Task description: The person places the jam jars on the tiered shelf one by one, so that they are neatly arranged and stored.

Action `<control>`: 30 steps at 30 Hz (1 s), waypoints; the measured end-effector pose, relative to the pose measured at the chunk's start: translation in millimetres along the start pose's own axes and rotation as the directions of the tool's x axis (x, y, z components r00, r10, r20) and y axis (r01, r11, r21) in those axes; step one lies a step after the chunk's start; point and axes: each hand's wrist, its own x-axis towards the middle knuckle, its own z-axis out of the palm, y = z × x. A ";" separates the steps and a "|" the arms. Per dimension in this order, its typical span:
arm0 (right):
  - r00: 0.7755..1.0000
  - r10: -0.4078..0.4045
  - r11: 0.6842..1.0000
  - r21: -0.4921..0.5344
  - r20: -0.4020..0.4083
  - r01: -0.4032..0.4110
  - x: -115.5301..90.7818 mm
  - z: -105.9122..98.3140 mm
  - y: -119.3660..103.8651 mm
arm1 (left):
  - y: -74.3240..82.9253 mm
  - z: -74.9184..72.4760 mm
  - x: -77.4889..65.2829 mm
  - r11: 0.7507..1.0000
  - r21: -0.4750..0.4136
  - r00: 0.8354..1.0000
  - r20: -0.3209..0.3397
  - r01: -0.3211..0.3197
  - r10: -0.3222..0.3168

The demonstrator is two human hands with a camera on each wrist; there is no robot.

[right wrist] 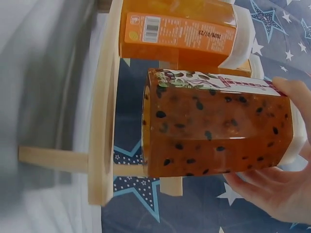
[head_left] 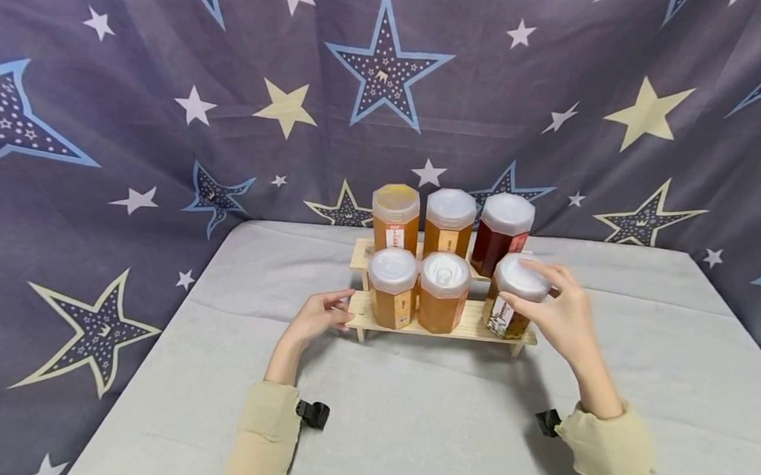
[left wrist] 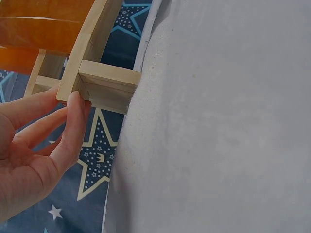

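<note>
My right hand (head_left: 565,312) grips the white lid end of an octagonal jar of passion fruit tea jam (right wrist: 218,131), amber with black seeds and a patterned label. In the right wrist view a gap shows between the jar's base and the lower board, so it hangs just above the right end of the two-tier wooden rack (head_left: 467,329). My left hand (head_left: 321,315) pinches the left end of the rack's lower board (left wrist: 73,73) between thumb and fingers. Two amber jars, a left one (head_left: 393,291) and a middle one (head_left: 443,295), stand on that lower tier.
On the upper tier behind stand an amber jar with a yellowish lid (head_left: 396,213), another amber jar (head_left: 450,220) and a dark red jar (head_left: 502,232). The rack stands on a grey cloth-covered table (head_left: 420,419), with a star-patterned curtain (head_left: 247,55) behind.
</note>
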 end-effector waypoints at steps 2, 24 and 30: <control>1.000 0.003 1.000 0.008 0.008 -0.003 0.2 2.8 -0.1 | -0.4 -0.2 -0.2 1.000 -0.003 1.000 0.004 -0.005 0.005; 0.999 0.015 0.999 0.038 0.049 -0.017 -0.8 19.2 -1.3 | -0.7 -0.7 -0.2 1.000 -0.014 1.000 0.007 -0.004 0.004; 0.999 0.008 1.000 0.026 0.039 -0.009 -0.8 22.7 2.4 | -1.0 -0.9 0.1 1.000 -0.015 1.000 0.015 -0.014 0.014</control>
